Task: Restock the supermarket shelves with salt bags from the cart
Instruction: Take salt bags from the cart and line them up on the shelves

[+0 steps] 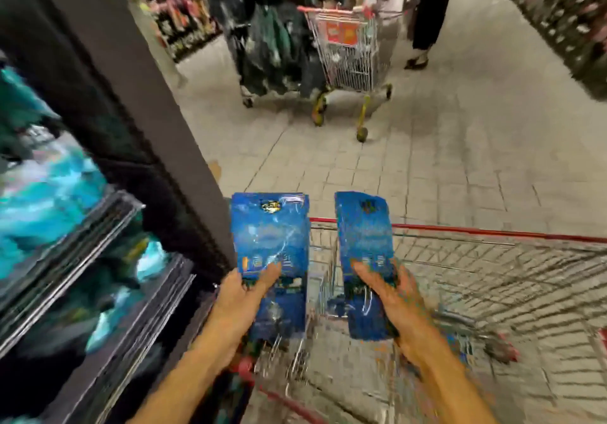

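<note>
While two blue salt bags are held up side by side over a wire shopping cart (492,259), each hand grips one from below. The left salt bag (270,246) stands nearly upright, its lower part pinched by the left hand (243,295), thumb laid across the printed front and the other fingers hidden behind the bag. The right salt bag (364,243) tilts slightly leftward at the top and is held by the right hand (391,295), thumb on the front and fingers wrapped round the bag's right edge. A narrow gap separates the bags, which do not touch. Both hang above the cart's near-left corner, its red-trimmed rim running behind them. At left, dark shelves (98,259) hold blurred turquoise and blue packages (49,187), just beside a grey upright panel (157,111). Farther down the tiled floor (460,144) stands a second cart (351,56) with yellow wheel legs, next to a rack of dark goods (272,39). Another person's dark skirt and shoe (423,23) appear near it.
</note>
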Action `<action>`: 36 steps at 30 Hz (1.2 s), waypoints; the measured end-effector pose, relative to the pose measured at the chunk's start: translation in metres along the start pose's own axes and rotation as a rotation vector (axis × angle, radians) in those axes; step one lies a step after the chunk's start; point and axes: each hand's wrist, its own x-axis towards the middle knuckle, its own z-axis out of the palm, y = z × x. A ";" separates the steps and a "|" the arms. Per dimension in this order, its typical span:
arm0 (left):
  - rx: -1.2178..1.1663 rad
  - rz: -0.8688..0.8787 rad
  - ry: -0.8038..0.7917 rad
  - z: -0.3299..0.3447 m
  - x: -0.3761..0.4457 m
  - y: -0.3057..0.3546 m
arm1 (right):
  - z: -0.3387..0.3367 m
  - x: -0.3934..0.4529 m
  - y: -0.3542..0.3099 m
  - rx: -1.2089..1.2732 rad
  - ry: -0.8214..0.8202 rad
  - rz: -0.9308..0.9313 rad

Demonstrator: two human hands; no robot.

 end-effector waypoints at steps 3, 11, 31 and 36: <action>-0.031 0.113 0.222 -0.048 -0.052 0.025 | 0.046 -0.013 -0.021 -0.099 -0.192 -0.121; -0.087 0.198 0.656 -0.172 -0.195 0.071 | 0.188 -0.080 -0.044 -0.097 -0.706 -0.249; -0.087 0.633 1.121 -0.402 -0.354 0.224 | 0.498 -0.284 -0.158 0.149 -1.296 -0.538; -0.175 0.559 1.160 -0.416 -0.315 0.228 | 0.548 -0.267 -0.155 0.022 -1.269 -0.552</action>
